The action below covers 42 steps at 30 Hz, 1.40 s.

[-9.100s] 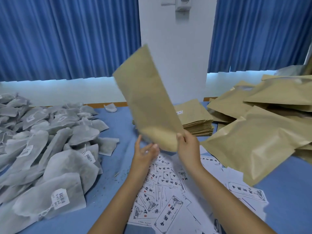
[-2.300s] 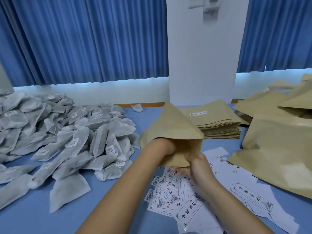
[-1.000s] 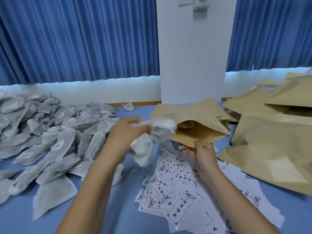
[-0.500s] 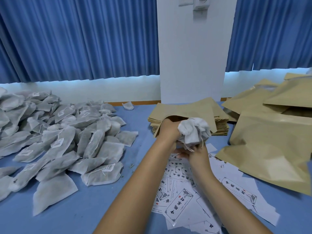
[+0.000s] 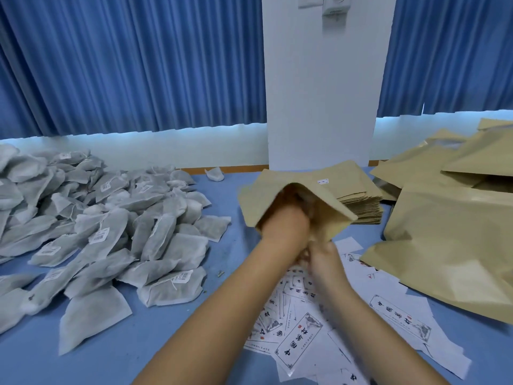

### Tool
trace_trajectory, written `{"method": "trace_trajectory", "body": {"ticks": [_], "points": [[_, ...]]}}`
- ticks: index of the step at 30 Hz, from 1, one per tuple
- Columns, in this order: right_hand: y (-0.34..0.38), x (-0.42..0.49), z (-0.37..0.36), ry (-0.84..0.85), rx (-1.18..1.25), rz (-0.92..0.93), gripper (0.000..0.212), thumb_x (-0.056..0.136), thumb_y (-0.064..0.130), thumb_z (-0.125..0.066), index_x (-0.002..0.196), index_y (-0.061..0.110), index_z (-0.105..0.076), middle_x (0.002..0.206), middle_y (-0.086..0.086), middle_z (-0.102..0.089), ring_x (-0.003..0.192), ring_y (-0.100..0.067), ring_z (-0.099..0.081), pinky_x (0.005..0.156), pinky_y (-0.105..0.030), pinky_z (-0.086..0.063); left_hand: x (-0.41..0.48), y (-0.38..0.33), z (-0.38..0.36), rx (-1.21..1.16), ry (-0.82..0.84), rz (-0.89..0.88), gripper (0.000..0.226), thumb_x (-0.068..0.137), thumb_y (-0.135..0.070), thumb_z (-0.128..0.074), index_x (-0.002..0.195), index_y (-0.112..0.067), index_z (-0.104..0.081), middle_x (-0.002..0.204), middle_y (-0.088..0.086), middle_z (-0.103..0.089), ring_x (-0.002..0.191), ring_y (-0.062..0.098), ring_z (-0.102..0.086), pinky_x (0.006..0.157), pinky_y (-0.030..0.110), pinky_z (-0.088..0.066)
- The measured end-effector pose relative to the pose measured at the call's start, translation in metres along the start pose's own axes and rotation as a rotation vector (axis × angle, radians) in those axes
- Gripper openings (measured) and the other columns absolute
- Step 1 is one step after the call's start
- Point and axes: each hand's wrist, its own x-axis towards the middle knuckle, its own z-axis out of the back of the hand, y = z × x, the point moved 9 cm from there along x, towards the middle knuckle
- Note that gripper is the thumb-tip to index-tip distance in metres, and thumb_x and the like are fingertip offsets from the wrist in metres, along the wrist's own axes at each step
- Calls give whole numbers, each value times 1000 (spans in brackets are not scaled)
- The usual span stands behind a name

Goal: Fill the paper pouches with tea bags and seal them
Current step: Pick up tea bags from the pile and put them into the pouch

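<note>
A brown paper pouch (image 5: 336, 209) hangs open above the blue table, its mouth facing me. My left hand (image 5: 286, 229) is pushed wrist-deep into that mouth, so its fingers and the tea bags it carried are hidden inside. My right hand (image 5: 324, 259) grips the pouch's lower edge from underneath. A large heap of grey-white tea bags (image 5: 111, 232) with small barcode tags lies on the left of the table.
A flat stack of empty pouches (image 5: 361, 201) lies just behind the held pouch. Bulging brown pouches (image 5: 444, 240) are piled at the right. Printed white labels (image 5: 299, 337) are scattered under my forearms. One loose tea bag (image 5: 215, 173) sits near the white pillar (image 5: 319, 93).
My left hand took a bunch of tea bags from the heap, carried it right and went into the pouch's mouth. The bunch, visible half a second ago, is now out of sight.
</note>
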Motion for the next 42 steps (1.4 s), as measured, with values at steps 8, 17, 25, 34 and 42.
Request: {"method": "trace_trajectory", "body": {"ticks": [8,17,25,34,42], "points": [[4,16,28,-34,75,-83,31,96,-4,-31,117,-7,-55,96,-19,-71,62,-21,-70,47,-23,-50,-77,26,-2,-83,-228,-642,18,75,5,-58,85,-5,-69,100,11,-60,90,26,-57,65,40,-51],[2,19,34,-74,76,-49,29,100,7,-39,119,-3,-58,99,-12,-73,61,-20,-69,45,-21,-48,-88,61,-67,107,368,-298,82,62,-83,-53,124,-30,-50,119,-10,-38,113,10,-24,97,26,-24],[-1,19,40,-118,83,-77,30,98,13,-47,119,-7,-57,108,-21,-69,59,-20,-68,45,-21,-48,-107,39,-77,152,662,-89,31,84,-20,-72,105,-9,-51,116,13,-58,102,28,-58,84,34,-45],[-5,18,36,-95,-44,-81,28,92,-5,-40,84,9,-62,63,-2,-70,53,-15,-64,46,-23,-48,-50,-10,43,-419,-245,-249,15,79,-7,-66,72,-18,-73,75,-3,-65,69,9,-58,61,23,-44],[-8,4,6,94,-198,-85,11,95,-5,-37,91,1,-46,51,1,-65,38,-13,-59,41,-19,-46,44,-14,-28,351,100,-76,30,98,-8,-43,126,-7,-52,129,14,-53,120,29,-50,97,35,-42]]}}
